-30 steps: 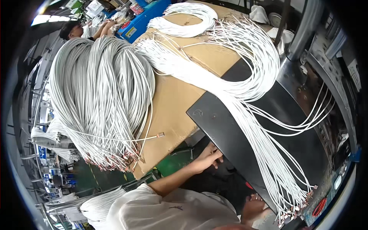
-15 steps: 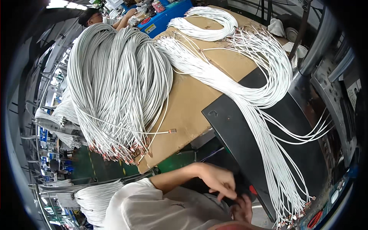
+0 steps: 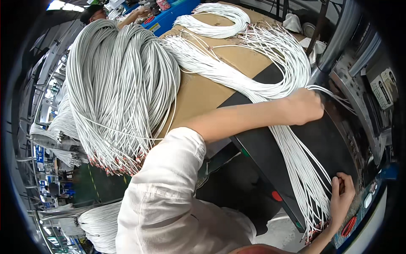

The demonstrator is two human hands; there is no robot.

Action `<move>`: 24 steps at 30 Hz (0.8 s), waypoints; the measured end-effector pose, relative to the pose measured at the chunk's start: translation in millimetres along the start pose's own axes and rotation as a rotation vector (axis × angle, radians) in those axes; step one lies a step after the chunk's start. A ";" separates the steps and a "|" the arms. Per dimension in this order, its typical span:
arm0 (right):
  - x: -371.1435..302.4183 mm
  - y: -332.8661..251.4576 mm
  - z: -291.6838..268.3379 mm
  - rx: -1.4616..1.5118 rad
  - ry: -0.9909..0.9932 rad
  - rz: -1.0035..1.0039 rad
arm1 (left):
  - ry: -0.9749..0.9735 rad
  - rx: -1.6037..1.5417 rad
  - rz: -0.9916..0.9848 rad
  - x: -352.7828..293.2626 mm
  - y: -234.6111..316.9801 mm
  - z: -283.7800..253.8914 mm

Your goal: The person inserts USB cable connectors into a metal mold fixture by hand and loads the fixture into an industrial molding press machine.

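Observation:
A long bundle of white cables [image 3: 287, 156] with reddish-brown ends runs down the black table [image 3: 262, 148]. Over its upper bend, my left hand [image 3: 305, 106] is closed in a fist. A few white cables come out beside the knuckles and trail right toward the metal frame; the fingertips are hidden. Lower right, my right hand [image 3: 343, 192] is beside the bundle's lower ends, thumb and bent fingers apart, with nothing visible between them.
A large heap of looped white cables [image 3: 122, 84] covers the cardboard [image 3: 190, 99] on the left. Another cable coil [image 3: 211, 19] lies at the back. Metal posts [image 3: 342, 36] and a machine frame stand at right. A co-worker's arm [image 3: 133, 17] shows far off.
My hands were together near my body. The left has reached out over the bundle, the right to its lower ends. The loose cables at right have shifted upward. The view has moved slightly.

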State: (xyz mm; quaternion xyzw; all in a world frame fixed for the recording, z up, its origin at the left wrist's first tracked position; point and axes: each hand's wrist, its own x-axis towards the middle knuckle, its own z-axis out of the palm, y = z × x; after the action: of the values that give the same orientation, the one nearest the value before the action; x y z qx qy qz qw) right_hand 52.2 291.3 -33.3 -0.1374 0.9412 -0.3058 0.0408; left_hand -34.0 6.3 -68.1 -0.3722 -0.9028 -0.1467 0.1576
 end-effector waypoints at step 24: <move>-25.0 56.8 -89.0 0.231 -0.242 0.241 | -0.002 -0.455 0.013 2.3 42.6 -28.7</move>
State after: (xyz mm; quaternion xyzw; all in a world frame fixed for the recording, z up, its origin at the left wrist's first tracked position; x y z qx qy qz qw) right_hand 48.5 392.6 5.1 -0.0541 0.8978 -0.3859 0.2053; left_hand 0.0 25.7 -34.9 -0.4041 -0.8443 -0.3451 0.0695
